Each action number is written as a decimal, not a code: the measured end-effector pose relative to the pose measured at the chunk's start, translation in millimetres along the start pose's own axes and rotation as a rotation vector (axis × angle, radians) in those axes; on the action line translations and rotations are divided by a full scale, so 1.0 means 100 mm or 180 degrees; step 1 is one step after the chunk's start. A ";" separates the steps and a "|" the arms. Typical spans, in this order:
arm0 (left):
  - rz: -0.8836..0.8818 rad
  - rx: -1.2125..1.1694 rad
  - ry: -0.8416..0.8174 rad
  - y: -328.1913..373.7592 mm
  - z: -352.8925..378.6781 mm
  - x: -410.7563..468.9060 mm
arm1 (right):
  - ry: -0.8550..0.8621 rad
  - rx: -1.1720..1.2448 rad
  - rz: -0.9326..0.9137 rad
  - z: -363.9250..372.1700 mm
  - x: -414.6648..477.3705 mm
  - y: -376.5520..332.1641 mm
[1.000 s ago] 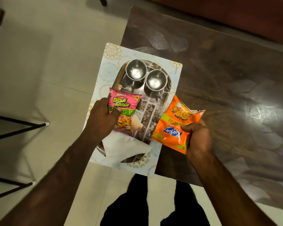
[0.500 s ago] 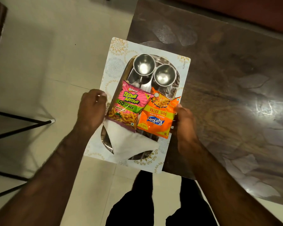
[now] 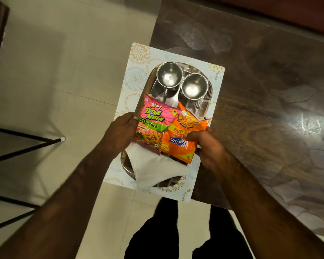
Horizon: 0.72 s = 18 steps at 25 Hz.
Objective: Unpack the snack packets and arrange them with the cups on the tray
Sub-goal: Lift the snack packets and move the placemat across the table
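Note:
A steel tray (image 3: 126,163) lies on a patterned mat (image 3: 137,57) at the table's corner. Two steel cups (image 3: 169,74) (image 3: 194,86) stand side by side at its far end. A pink snack packet (image 3: 153,124) and an orange snack packet (image 3: 181,144) lie next to each other across the tray's middle, the pink one overlapping the orange one's edge. My left hand (image 3: 120,134) holds the pink packet's left edge, its fingers hidden beneath. My right hand (image 3: 208,146) pinches the orange packet, thumb on top. A folded white napkin (image 3: 157,170) lies at the near end.
The dark glossy table (image 3: 269,94) stretches to the right and far side. The mat overhangs the table's left edge above pale floor tiles. Black metal legs (image 3: 26,141) stand on the floor at the left. My own legs (image 3: 157,232) are below the tray.
Both packets came down from the air onto the tray, side by side. My left hand let go briefly, then returned to the pink packet's edge. My right thumb now lies over the orange packet.

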<state>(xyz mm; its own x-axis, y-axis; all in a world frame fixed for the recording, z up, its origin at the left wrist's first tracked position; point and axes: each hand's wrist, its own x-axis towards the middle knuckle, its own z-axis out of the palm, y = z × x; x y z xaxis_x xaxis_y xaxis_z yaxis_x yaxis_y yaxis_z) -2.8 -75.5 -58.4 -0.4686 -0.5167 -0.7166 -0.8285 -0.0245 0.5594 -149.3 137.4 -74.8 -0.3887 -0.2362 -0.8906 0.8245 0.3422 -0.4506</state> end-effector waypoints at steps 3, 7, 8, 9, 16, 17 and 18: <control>0.0038 -0.0049 0.0079 0.03 0.02 -0.01 | -0.0104 -0.0021 -0.0004 0.01 0.00 0.01; -0.0022 -0.0040 0.0100 0.02 0.02 0.00 | -0.0112 -0.0209 0.0031 -0.02 0.01 0.09; -0.0031 -0.0021 0.0095 0.02 0.02 0.01 | -0.0126 -0.0180 0.0114 -0.01 0.02 0.10; -0.0018 0.0032 0.0080 0.02 0.03 0.00 | -0.0122 -0.0152 0.0204 0.00 0.02 0.10; 0.0056 0.0570 0.1070 0.04 -0.14 0.13 | -0.0233 -0.0138 0.0282 -0.05 0.12 0.05; -0.0150 0.0738 0.1041 0.03 -0.18 0.17 | -0.0272 -0.0122 0.0270 -0.06 0.12 0.04; -0.0410 0.0707 0.0866 0.01 -0.20 0.21 | -0.0272 -0.0110 0.0261 -0.07 0.14 0.04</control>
<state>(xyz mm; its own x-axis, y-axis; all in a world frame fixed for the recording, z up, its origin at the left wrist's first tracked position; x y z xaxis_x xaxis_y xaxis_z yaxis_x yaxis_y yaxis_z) -7.2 -103.8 -64.7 -0.2821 -0.7308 -0.6216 -0.9357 0.0666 0.3464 -154.0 142.4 -89.3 -0.2828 -0.2822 -0.9167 0.8369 0.3943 -0.3796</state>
